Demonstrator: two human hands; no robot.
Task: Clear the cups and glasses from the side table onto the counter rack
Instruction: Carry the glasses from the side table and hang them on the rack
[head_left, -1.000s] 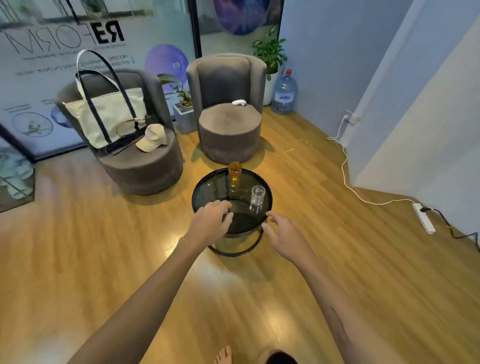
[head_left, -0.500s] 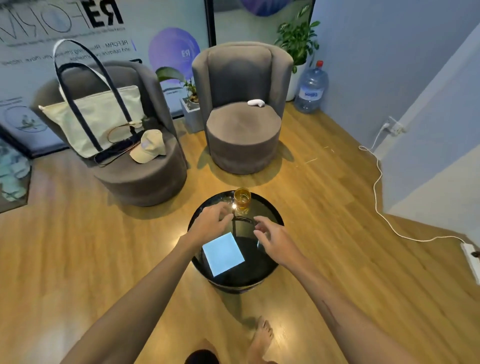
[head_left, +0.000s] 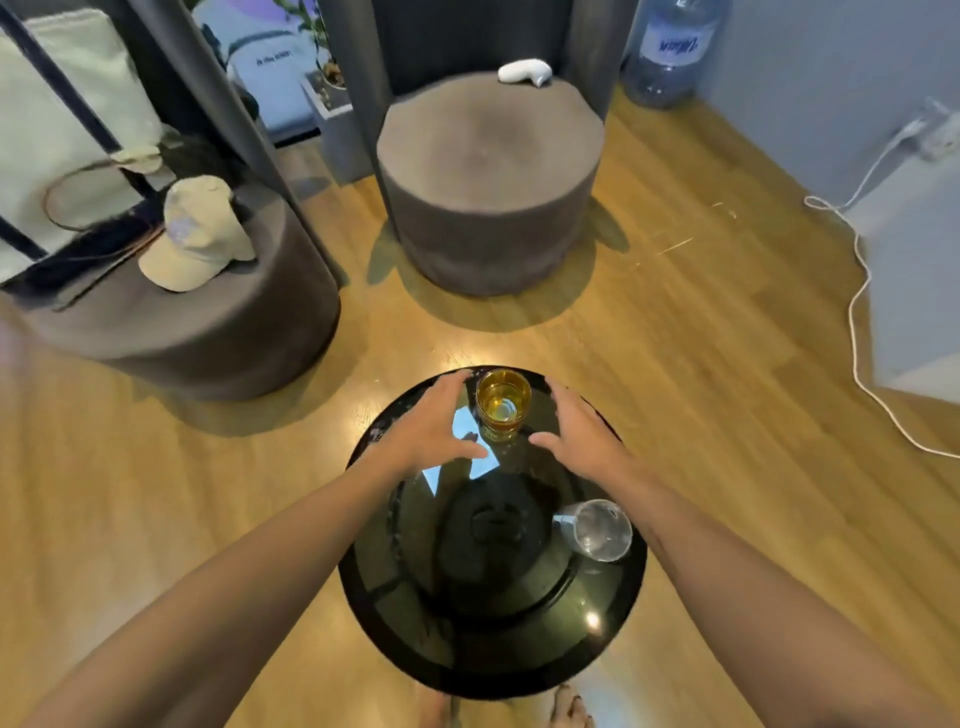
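Observation:
A round dark glass side table (head_left: 395, 613) stands just below me. An amber glass (head_left: 503, 404) sits upright at its far edge. A clear glass (head_left: 597, 529) stands near the table's right rim. My left hand (head_left: 428, 428) hovers open just left of the amber glass, fingers spread. My right hand (head_left: 579, 434) is open just right of the same glass. Neither hand touches it. The counter rack is not in view.
Two brown round armchairs stand beyond the table: one (head_left: 488, 176) straight ahead with a small white object (head_left: 524, 71), one (head_left: 208, 312) at left holding a cap (head_left: 197, 234) and a tote bag (head_left: 62, 135). A water bottle (head_left: 670, 52) and a white cable (head_left: 857, 291) lie right.
I have stepped closer and leaned over the table. Both hands moved forward past the clear glass and now flank the amber glass at the far edge.

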